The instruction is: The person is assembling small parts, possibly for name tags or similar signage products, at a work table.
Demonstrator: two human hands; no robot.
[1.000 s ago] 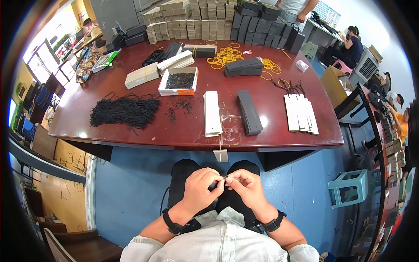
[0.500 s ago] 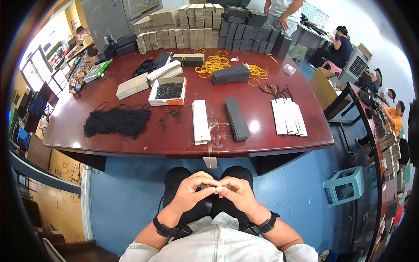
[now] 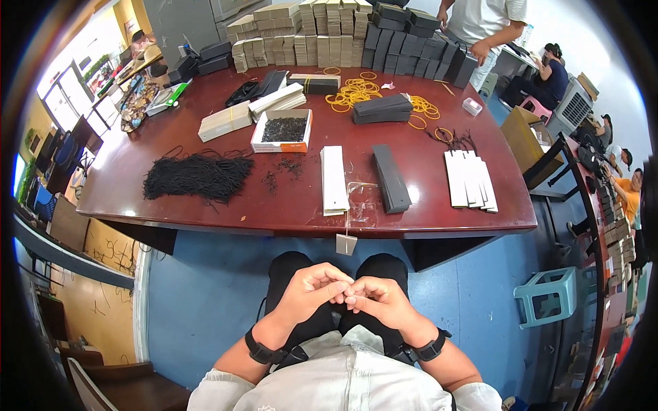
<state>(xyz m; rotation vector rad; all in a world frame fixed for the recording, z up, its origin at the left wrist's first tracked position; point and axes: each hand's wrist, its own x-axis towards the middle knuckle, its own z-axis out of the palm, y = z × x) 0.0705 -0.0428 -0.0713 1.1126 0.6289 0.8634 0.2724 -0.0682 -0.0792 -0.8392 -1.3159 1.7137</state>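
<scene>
Pinch: on my feed, the left hand (image 3: 312, 294) and right hand (image 3: 385, 301) are bent inward, tips touching; I can't tell whether they grip anything (whatever lies between is hidden from me).
Pale card (image 3: 346, 244): just beyond the grip, hanging at the table (image 3: 288, 207) edge.
White strips (image 3: 332, 181): farther ahead, slightly left.
Dark strips (image 3: 391, 179): ahead, slightly right.
Black cords (image 3: 199, 175): ahead, well left.

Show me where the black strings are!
In the head view, the black strings lie on the left of the red table, left of the white box and closer to the near edge.
</scene>
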